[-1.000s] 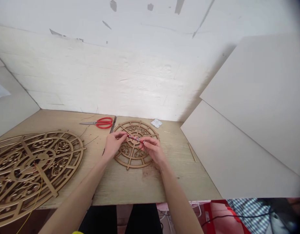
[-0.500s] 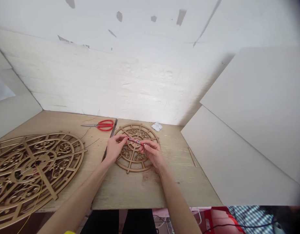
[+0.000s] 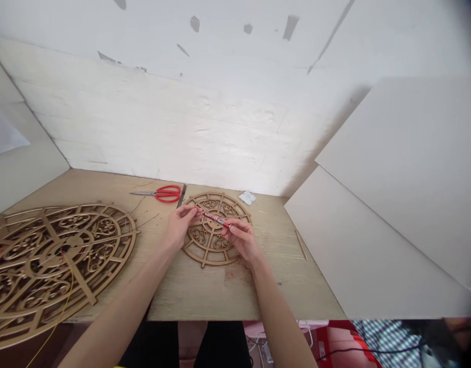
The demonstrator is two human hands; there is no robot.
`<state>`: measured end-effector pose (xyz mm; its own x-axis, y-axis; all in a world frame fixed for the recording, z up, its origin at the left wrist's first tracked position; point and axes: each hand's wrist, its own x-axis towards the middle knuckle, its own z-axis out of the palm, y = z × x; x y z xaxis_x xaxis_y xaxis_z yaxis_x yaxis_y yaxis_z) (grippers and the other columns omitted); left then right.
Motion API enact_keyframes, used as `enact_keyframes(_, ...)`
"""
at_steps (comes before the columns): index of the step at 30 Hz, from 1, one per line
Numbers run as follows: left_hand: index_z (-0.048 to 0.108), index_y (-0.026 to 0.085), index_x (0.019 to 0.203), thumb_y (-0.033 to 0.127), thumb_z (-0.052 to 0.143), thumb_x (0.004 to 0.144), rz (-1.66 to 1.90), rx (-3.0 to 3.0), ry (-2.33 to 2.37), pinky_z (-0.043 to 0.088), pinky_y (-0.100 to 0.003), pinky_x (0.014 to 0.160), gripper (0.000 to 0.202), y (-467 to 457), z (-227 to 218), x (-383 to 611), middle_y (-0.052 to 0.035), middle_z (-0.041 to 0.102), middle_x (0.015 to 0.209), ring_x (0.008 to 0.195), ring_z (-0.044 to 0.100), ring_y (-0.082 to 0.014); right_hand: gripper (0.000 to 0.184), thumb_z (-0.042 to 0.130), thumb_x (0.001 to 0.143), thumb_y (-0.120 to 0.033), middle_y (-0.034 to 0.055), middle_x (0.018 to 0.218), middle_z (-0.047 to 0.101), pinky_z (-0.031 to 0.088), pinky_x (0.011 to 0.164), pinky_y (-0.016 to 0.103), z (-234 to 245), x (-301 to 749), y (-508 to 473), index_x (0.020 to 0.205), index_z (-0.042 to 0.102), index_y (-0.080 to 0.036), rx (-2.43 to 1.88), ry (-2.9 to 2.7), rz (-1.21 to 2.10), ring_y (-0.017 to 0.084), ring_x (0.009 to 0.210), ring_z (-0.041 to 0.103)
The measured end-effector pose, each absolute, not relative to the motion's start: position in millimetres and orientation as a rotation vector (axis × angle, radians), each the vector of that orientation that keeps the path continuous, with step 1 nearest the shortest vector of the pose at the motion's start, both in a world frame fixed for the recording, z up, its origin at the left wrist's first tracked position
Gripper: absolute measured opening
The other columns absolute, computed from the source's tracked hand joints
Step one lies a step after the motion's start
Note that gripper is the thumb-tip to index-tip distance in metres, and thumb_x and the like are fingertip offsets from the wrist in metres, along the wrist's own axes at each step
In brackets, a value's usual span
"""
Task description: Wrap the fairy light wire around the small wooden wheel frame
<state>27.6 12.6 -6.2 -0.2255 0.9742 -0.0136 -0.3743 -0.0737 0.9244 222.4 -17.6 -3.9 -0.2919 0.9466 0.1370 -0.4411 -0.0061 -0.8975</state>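
Tube's tilt: the printed red-and-white tube (image 3: 215,219) slants more steeply than half a second ago, its right end lower in view; the discs and scissors lie where they did.
Left hand: Left hand (image 3: 179,223) pinches the tube's left end between thumb and fingertips.
Right hand: Right hand (image 3: 243,239) grips the opposite end, fingers curled in close.
Beneath the tube: a small openwork disc (image 3: 207,244) with scrollwork lies flat on the bench (image 3: 289,286); the tube is held above its hub.
Pinch risk: only its ends are held, so a slip of either pinch could drop the tube onto the scrollwork. Whether it contains anything cannot be told; if it does, a hard squeeze might spill it.
Behind the hands: red-handled scissors (image 3: 157,194) lie to the left, a white packet (image 3: 247,197) just beyond the disc.
Left side: larger openwork discs (image 3: 80,278) are stacked, a yellow wire (image 3: 51,333) trailing over the edge.
Snag risk: a brush of the left forearm might catch loose wires and drag the stack.
Far right: white boards (image 3: 358,245) flank a thin stick (image 3: 301,245).
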Motion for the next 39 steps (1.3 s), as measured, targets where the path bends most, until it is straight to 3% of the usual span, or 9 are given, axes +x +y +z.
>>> enact_keyframes(7, 0.071, 0.015, 0.076, 0.031, 0.083, 0.062, 1.487, 0.778, 1.043, 0.058, -0.042, 0.085, 0.025, 11, -6, 27, -0.0113, 0.076, 0.089, 0.078, 0.072, -0.0224, 0.021, 0.081, 0.071, -0.035, 0.0026, 0.072, 0.071, 0.051, 0.06, 0.028, -5, 225, -18, 0.088, 0.075, -0.023, -0.637, -1.105, 1.547, 0.015, 0.062, 0.061)
enact_keyframes(12, 0.073, 0.013, 0.077, 0.03, 0.085, 0.061, 1.465, 0.767, 0.963, 0.058, -0.039, 0.088, 0.026, 11, -7, 29, -0.012, 0.075, 0.092, 0.086, 0.072, -0.0233, 0.022, 0.082, 0.071, -0.034, 0.0031, 0.073, 0.072, 0.05, 0.061, 0.027, -5, 222, -18, 0.089, 0.075, -0.022, -0.633, -1.114, 1.57, 0.014, 0.064, 0.062)
enact_keyframes(16, 0.074, 0.013, 0.074, 0.025, 0.086, 0.059, 1.443, 0.69, 0.925, 0.06, -0.036, 0.084, 0.023, 10, -5, 30, -0.0097, 0.075, 0.087, 0.079, 0.071, -0.0199, 0.022, 0.082, 0.071, -0.034, 0.0028, 0.072, 0.073, 0.048, 0.06, 0.025, -4, 220, -18, 0.088, 0.077, -0.022, -0.628, -1.104, 1.585, 0.013, 0.063, 0.061)
enact_keyframes(25, 0.073, 0.011, 0.07, 0.009, 0.077, 0.07, 1.407, 0.565, 0.872, 0.059, -0.026, 0.08, 0.004, 7, 0, 33, -0.0098, 0.076, 0.082, 0.077, 0.071, -0.0159, 0.023, 0.081, 0.073, -0.034, 0.0026, 0.073, 0.073, 0.047, 0.062, 0.026, -5, 217, -18, 0.091, 0.077, -0.021, -0.625, -1.127, 1.603, 0.013, 0.064, 0.061)
enact_keyframes(33, 0.074, 0.012, 0.076, 0.004, 0.063, 0.082, 1.373, 0.424, 0.888, 0.058, -0.019, 0.069, 0.015, 9, 3, 26, -0.0087, 0.076, 0.083, 0.072, 0.07, -0.0126, 0.023, 0.082, 0.071, -0.033, 0.003, 0.073, 0.073, 0.046, 0.062, 0.024, -7, 215, -17, 0.09, 0.077, -0.02, -0.585, -1.14, 1.625, 0.013, 0.066, 0.063)
enact_keyframes(39, 0.074, 0.012, 0.073, 0.004, 0.064, 0.081, 1.388, 0.421, 0.895, 0.058, -0.02, 0.071, 0.016, 10, 5, 24, -0.0082, 0.076, 0.086, 0.076, 0.07, -0.0117, 0.022, 0.081, 0.073, -0.033, 0.0031, 0.074, 0.073, 0.046, 0.062, 0.024, -9, 215, -16, 0.09, 0.076, -0.02, -0.57, -1.154, 1.631, 0.012, 0.063, 0.062)
